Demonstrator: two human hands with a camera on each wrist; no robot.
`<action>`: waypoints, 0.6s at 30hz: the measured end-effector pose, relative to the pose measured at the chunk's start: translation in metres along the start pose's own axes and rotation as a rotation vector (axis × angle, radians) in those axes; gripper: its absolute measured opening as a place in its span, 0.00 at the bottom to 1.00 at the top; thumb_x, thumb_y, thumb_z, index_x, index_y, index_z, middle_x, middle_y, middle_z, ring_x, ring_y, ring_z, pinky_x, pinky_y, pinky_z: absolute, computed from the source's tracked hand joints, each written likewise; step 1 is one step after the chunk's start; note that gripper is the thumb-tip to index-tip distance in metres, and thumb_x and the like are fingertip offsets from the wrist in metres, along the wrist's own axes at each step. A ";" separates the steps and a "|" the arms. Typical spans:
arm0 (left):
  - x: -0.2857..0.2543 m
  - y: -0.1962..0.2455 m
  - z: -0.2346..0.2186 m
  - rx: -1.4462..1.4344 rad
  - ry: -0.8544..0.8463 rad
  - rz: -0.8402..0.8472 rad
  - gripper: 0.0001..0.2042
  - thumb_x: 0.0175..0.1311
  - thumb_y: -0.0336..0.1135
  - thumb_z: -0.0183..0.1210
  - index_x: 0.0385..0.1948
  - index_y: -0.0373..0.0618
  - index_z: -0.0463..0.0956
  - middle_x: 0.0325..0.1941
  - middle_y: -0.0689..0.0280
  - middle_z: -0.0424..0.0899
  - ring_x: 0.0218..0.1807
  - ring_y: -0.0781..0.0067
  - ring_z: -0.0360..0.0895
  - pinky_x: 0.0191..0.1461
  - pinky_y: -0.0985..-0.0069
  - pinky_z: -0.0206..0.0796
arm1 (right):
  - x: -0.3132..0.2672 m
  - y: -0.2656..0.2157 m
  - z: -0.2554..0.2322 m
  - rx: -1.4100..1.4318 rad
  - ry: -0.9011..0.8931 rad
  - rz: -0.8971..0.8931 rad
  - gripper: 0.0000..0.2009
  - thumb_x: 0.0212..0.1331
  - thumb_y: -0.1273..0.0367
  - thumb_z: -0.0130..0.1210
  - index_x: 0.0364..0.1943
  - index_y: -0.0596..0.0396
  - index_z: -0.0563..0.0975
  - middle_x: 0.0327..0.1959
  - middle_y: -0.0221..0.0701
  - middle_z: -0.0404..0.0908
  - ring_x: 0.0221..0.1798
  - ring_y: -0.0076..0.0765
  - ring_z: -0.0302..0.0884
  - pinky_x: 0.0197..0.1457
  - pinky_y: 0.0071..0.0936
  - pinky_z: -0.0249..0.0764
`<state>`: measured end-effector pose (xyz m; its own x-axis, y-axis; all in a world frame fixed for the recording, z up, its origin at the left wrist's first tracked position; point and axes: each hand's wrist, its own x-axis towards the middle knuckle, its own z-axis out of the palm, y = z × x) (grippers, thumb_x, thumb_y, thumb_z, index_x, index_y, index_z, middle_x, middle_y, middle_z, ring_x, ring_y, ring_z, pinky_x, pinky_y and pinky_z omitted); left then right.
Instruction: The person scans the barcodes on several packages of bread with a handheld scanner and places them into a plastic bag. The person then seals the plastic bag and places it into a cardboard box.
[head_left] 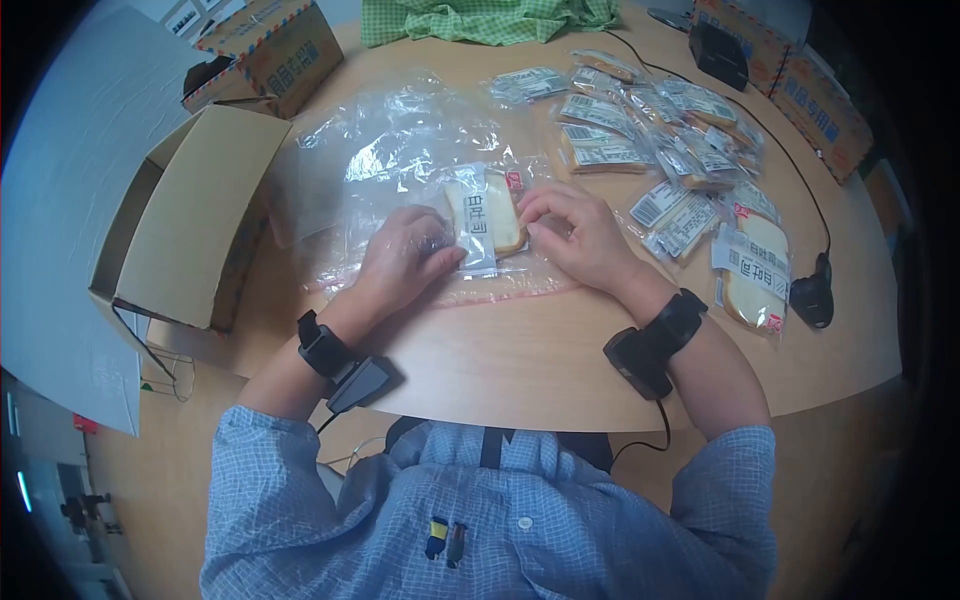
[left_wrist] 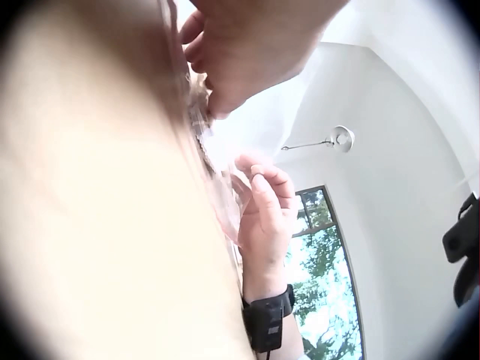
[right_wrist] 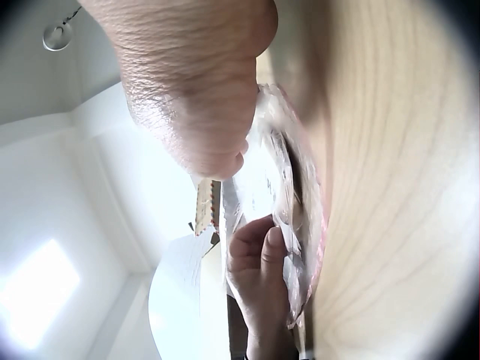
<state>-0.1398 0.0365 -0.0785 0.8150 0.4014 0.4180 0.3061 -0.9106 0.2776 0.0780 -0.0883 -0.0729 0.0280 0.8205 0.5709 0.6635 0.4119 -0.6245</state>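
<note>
A packaged slice of white bread (head_left: 507,222), in a wrapper with dark lettering and a red mark, lies over the large clear plastic bag (head_left: 400,150). At the wrapper's left edge, my left hand (head_left: 407,252) curls its fingers, with the thumb along the lower corner. My right hand (head_left: 580,238) pinches the wrapper's right edge between thumb and fingers. In the left wrist view, the thumb and forefinger of the right hand (left_wrist: 264,210) come together at the plastic. The right wrist view shows the left hand (right_wrist: 259,262) with its thumb against the film.
Several packaged bread slices (head_left: 690,120) are heaped at the back right, with another packet (head_left: 757,265) nearer. An open cardboard box (head_left: 205,205) stands at left, another box (head_left: 285,60) behind it. A black device (head_left: 812,295) with a cable and green checked cloth (head_left: 480,22) also lie here.
</note>
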 end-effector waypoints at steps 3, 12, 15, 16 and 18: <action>0.001 0.011 -0.011 -0.074 -0.052 0.010 0.19 0.52 0.40 0.61 0.44 0.42 0.73 0.39 0.54 0.74 0.38 0.52 0.74 0.43 0.65 0.66 | 0.000 0.003 0.003 -0.013 0.025 -0.024 0.04 0.45 0.75 0.53 0.27 0.57 0.74 0.34 0.32 0.77 0.39 0.37 0.75 0.43 0.27 0.71; 0.011 0.033 -0.006 0.034 -0.049 -0.252 0.18 0.55 0.44 0.57 0.42 0.43 0.70 0.43 0.52 0.73 0.34 0.46 0.75 0.39 0.58 0.66 | 0.000 0.000 0.001 -0.085 0.096 -0.098 0.03 0.45 0.74 0.54 0.26 0.54 0.74 0.32 0.31 0.77 0.37 0.37 0.74 0.42 0.29 0.71; 0.010 0.025 -0.005 0.050 -0.142 -0.255 0.12 0.55 0.40 0.56 0.33 0.41 0.70 0.40 0.54 0.75 0.34 0.46 0.74 0.37 0.58 0.66 | 0.001 -0.002 0.001 -0.128 0.125 -0.136 0.03 0.44 0.74 0.54 0.26 0.54 0.74 0.30 0.31 0.77 0.36 0.37 0.75 0.40 0.29 0.71; 0.010 0.021 -0.004 0.084 -0.211 -0.238 0.09 0.54 0.37 0.56 0.29 0.41 0.70 0.38 0.55 0.75 0.34 0.46 0.74 0.36 0.59 0.66 | 0.003 -0.005 0.001 -0.177 0.166 -0.182 0.04 0.44 0.73 0.55 0.26 0.54 0.74 0.29 0.31 0.77 0.33 0.36 0.75 0.37 0.28 0.71; 0.006 0.019 -0.003 0.018 -0.150 -0.137 0.08 0.53 0.35 0.56 0.29 0.41 0.71 0.40 0.56 0.75 0.37 0.48 0.74 0.38 0.60 0.66 | 0.001 -0.019 -0.005 -0.168 0.145 -0.143 0.03 0.44 0.73 0.55 0.25 0.54 0.74 0.27 0.31 0.76 0.30 0.35 0.75 0.34 0.28 0.71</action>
<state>-0.1307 0.0219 -0.0687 0.8287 0.5038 0.2438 0.4270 -0.8507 0.3066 0.0695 -0.0971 -0.0577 0.0242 0.6883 0.7251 0.7830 0.4378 -0.4418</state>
